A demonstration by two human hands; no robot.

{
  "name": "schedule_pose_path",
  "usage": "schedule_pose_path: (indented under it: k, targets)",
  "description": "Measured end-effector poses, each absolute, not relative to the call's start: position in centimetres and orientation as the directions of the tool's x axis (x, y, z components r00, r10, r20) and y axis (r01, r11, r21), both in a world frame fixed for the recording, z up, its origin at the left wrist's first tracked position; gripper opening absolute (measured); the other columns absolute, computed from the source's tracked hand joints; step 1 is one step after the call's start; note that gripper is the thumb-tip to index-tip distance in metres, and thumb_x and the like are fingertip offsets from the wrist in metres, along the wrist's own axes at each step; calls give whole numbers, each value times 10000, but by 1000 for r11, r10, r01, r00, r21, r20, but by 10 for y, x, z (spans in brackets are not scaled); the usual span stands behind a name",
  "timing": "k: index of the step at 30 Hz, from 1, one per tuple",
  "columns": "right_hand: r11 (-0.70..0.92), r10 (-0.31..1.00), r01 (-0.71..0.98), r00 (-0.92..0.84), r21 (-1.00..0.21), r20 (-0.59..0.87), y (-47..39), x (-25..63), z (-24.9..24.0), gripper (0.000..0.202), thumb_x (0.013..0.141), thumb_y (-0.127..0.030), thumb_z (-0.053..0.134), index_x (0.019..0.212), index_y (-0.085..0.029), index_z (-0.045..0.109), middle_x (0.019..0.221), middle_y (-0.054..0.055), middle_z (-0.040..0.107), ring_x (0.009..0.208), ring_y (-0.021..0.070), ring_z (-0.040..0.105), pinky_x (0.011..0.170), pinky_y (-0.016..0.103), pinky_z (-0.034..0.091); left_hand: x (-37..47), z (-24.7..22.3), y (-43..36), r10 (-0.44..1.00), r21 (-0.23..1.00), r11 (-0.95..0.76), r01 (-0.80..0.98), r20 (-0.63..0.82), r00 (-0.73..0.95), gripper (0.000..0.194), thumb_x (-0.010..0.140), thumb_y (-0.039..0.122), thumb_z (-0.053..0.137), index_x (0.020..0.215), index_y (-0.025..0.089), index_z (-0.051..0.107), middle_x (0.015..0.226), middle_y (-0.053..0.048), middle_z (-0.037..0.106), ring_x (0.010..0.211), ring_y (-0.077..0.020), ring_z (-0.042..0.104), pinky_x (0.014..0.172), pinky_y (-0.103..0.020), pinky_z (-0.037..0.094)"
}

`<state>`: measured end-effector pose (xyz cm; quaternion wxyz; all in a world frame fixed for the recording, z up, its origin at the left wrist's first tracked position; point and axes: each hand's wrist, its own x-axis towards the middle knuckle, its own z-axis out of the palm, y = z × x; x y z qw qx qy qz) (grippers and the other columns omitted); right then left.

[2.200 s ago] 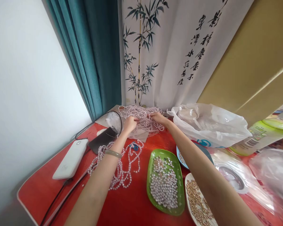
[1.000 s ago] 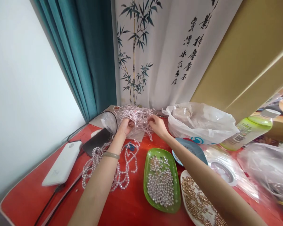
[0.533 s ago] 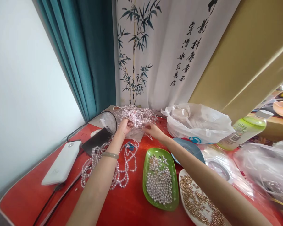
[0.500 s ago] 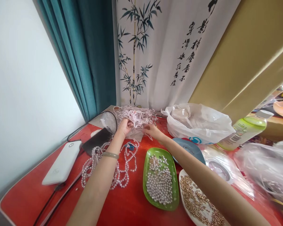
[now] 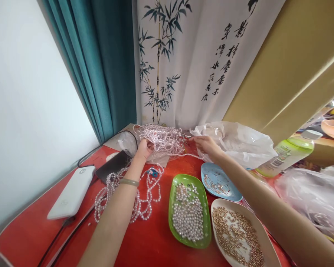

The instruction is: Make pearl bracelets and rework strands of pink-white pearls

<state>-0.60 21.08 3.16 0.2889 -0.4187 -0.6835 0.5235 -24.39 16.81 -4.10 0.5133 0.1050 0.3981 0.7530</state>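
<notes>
A heap of thin pinkish-white pearl bead strands (image 5: 167, 139) lies at the back of the red table. My left hand (image 5: 145, 148) is at the heap's left front edge, its fingers curled closed on strands there. Right of the heap, my right hand (image 5: 207, 146) has its fingers pressed together, close to the white plastic bag (image 5: 239, 142). What its fingertips hold is too small to make out. A single bead strand (image 5: 193, 155) reaches from the heap to just below this hand. Looser, larger pearl strands (image 5: 115, 187) lie partly behind my left forearm.
A green tray (image 5: 171, 222) holds loose pearl beads. Beside it are a blue plate (image 5: 236, 191) with small metallic pieces and a white plate (image 5: 215, 237) of gold beads. A white power bank (image 5: 72, 193) with cables lies left; a green-labelled bottle (image 5: 289, 152) stands right.
My right hand has moved right, away from the heap, and a bead strand now stretches out rightward. The blue plate is more exposed. My left hand has shifted slightly left.
</notes>
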Motion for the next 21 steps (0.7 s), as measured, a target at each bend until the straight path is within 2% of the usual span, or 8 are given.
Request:
schedule_pose_path:
  k: [2, 4, 8, 11, 13, 15, 18, 21]
  targets:
    - [38, 888, 204, -456, -978, -61, 219, 7, 44, 168, 771, -227, 452, 830, -127, 573, 484, -79, 230, 373, 37, 165, 331, 184, 123, -246, -41, 168, 859, 693, -160, -703, -253, -445, 215, 624, 81, 458, 503, 176, 308, 390, 83, 254, 307, -29, 227, 331, -155, 154]
    - [-70, 887, 137, -445, -988, -124, 226, 19, 58, 139, 752, -182, 484, 829, -112, 576, 505, -65, 293, 380, 33, 215, 325, 172, 154, -247, -41, 168, 862, 677, -164, -717, -255, -438, 221, 626, 91, 466, 502, 176, 304, 389, 84, 244, 307, -30, 217, 331, -156, 144]
    - [-187, 884, 126, -410, -974, -223, 232, 38, 88, 139, 756, -132, 500, 863, -120, 587, 619, 14, 503, 446, 55, 399, 382, 175, 331, -249, -40, 167, 861, 656, -173, -735, -261, -436, 232, 645, 104, 476, 508, 179, 305, 389, 85, 223, 307, -32, 205, 331, -159, 132]
    - [-175, 902, -27, -405, -984, -150, 229, 49, 109, 163, 807, -169, 446, 891, -159, 585, 809, 56, 593, 569, 68, 506, 512, 179, 428, -250, -40, 167, 855, 647, -194, -737, -257, -450, 235, 661, 115, 495, 524, 178, 315, 399, 87, 225, 313, -31, 214, 335, -155, 144]
    - [-115, 927, -155, -371, -981, -50, 226, 52, 116, 224, 849, -224, 361, 933, -186, 565, 991, 68, 593, 715, 79, 556, 596, 182, 454, -251, -41, 167, 850, 647, -208, -734, -252, -463, 244, 668, 123, 508, 530, 178, 314, 404, 87, 228, 319, -32, 227, 342, -152, 166]
    - [-48, 948, -220, -317, -974, 25, 228, 53, 117, 253, 851, -200, 322, 987, -207, 535, 1110, 55, 560, 780, 74, 560, 623, 180, 457, -252, -42, 167, 844, 652, -221, -725, -246, -478, 256, 677, 127, 503, 528, 180, 302, 403, 86, 223, 321, -33, 231, 346, -152, 179]
    - [-35, 947, -159, -320, -987, 18, 242, 55, 106, 253, 784, -96, 398, 961, -208, 541, 1059, 37, 580, 572, 29, 489, 486, 137, 403, -254, -41, 166, 830, 670, -236, -704, -237, -505, 296, 685, 134, 493, 518, 186, 254, 395, 84, 206, 317, -37, 220, 344, -157, 174]
    - [-47, 926, 117, -366, -992, -87, 260, 64, 92, 192, 729, -81, 466, 851, -159, 593, 869, 55, 611, 429, 21, 354, 357, 144, 302, -257, -40, 165, 815, 705, -235, -669, -232, -531, 313, 675, 144, 507, 509, 186, 245, 384, 85, 215, 310, -39, 219, 342, -158, 174]
